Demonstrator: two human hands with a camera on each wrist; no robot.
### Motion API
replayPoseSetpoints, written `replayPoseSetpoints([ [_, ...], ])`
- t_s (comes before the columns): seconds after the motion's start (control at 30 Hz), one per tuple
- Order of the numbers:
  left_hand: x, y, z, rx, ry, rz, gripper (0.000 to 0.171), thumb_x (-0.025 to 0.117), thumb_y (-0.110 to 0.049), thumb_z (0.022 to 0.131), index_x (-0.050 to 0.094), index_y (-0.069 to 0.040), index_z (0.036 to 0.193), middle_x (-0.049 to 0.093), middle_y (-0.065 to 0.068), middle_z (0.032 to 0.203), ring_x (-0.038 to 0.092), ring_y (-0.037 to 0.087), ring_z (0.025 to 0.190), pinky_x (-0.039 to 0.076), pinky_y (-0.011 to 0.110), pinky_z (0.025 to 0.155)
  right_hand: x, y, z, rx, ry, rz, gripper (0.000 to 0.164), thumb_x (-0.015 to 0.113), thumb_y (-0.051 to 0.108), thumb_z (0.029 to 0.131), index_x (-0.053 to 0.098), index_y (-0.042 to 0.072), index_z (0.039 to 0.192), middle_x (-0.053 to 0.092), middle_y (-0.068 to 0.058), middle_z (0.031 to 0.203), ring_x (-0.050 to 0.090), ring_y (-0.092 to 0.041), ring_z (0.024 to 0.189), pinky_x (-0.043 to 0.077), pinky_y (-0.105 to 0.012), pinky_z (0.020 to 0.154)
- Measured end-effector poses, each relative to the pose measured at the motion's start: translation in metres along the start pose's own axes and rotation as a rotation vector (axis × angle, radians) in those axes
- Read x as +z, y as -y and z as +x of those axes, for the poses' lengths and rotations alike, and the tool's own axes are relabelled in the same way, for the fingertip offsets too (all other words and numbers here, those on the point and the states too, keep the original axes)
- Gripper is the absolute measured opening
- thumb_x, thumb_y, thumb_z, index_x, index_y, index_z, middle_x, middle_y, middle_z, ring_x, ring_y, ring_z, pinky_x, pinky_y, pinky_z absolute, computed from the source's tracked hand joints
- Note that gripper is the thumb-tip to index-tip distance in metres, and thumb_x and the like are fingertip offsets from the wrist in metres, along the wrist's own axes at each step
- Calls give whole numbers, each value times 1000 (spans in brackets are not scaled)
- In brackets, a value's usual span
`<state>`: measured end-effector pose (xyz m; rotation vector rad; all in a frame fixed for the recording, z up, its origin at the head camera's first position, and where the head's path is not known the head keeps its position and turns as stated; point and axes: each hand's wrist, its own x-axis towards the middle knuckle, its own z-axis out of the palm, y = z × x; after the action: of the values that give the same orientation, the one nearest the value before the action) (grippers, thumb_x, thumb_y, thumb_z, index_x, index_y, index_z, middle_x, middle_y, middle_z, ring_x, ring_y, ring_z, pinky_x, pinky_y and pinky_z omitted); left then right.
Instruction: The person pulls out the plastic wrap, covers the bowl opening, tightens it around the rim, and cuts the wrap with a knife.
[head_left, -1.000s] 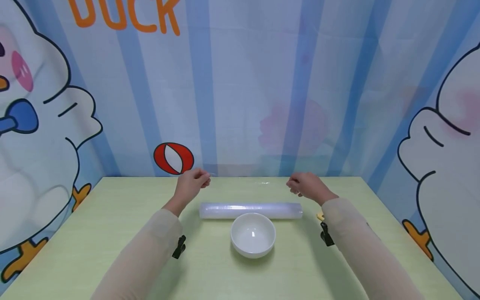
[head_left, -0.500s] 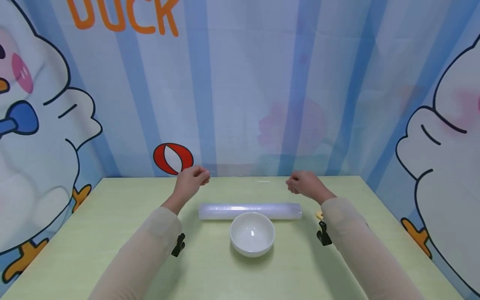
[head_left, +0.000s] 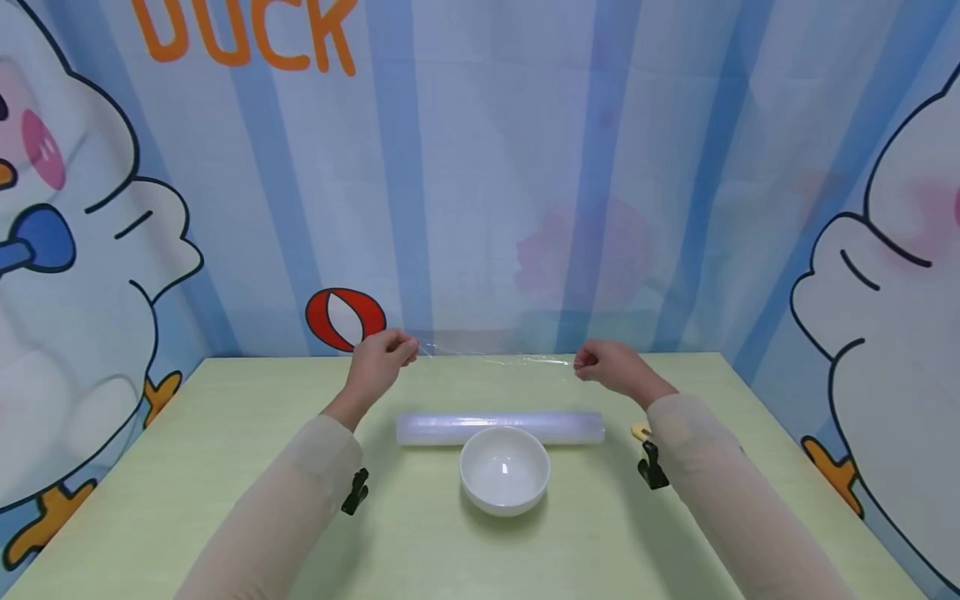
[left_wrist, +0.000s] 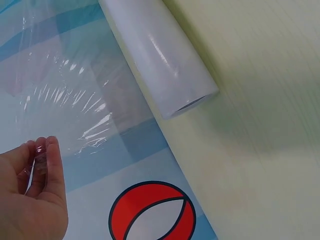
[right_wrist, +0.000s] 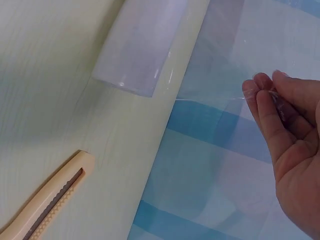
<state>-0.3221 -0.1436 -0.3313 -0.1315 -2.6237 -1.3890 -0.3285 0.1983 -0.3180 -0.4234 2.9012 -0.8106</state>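
A roll of cling film lies crosswise on the table, just behind a white bowl. From it a clear sheet of film stretches up beyond the roll, wrinkled and shiny in the left wrist view. My left hand pinches one corner of this sheet between thumb and fingertips. At the other corner my right hand pinches the film too, as the right wrist view shows. Both hands are raised past the roll, near the table's far edge. The bowl's visible inside is plain white.
A yellow utility knife lies on the table right of the roll, partly hidden by the right sleeve in the head view. The pale green table ends at a printed curtain behind the hands.
The film's edge between the hands now shows more clearly, pulled across from hand to hand. Both hands stay nearly in place, and the roll sits slightly lower in the view.
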Motion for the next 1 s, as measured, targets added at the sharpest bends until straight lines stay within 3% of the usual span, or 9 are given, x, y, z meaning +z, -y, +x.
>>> replayPoseSetpoints([
  [0.23, -1, -3, 0, 9, -20, 18, 19, 52, -27, 94, 62, -12, 99, 64, 8, 94, 59, 22, 90, 50, 32, 80, -7, -4, -3, -29, -21, 28, 17, 53, 19, 93, 62, 8, 102, 65, -12, 105, 60, -29, 102, 49, -42, 84],
  [0.5, -4, -7, 0, 23, -39, 24, 21, 53, -30, 94, 63, -13, 100, 64, 8, 94, 57, 22, 87, 48, 30, 74, -15, -1, -4, -10, -18, 51, 20, 55, 20, 92, 63, 7, 105, 66, -13, 105, 61, -29, 101, 50, -42, 84],
  [0.8, -13, -15, 3, 60, -41, 38, 23, 53, -31, 93, 64, -13, 103, 65, 8, 94, 60, 26, 91, 50, 33, 76, -22, 5, -7, -35, -110, -192, 16, 55, 19, 92, 66, 8, 92, 68, -8, 87, 60, -17, 75, 48, -31, 63],
  [1.0, -17, -16, 4, 71, -43, 45, 24, 53, -31, 93, 64, -12, 103, 65, 9, 95, 60, 25, 90, 50, 32, 76, -26, 9, -8, -45, -95, -190, 15, 55, 20, 92, 66, 8, 92, 68, -10, 89, 61, -18, 77, 49, -33, 66],
])
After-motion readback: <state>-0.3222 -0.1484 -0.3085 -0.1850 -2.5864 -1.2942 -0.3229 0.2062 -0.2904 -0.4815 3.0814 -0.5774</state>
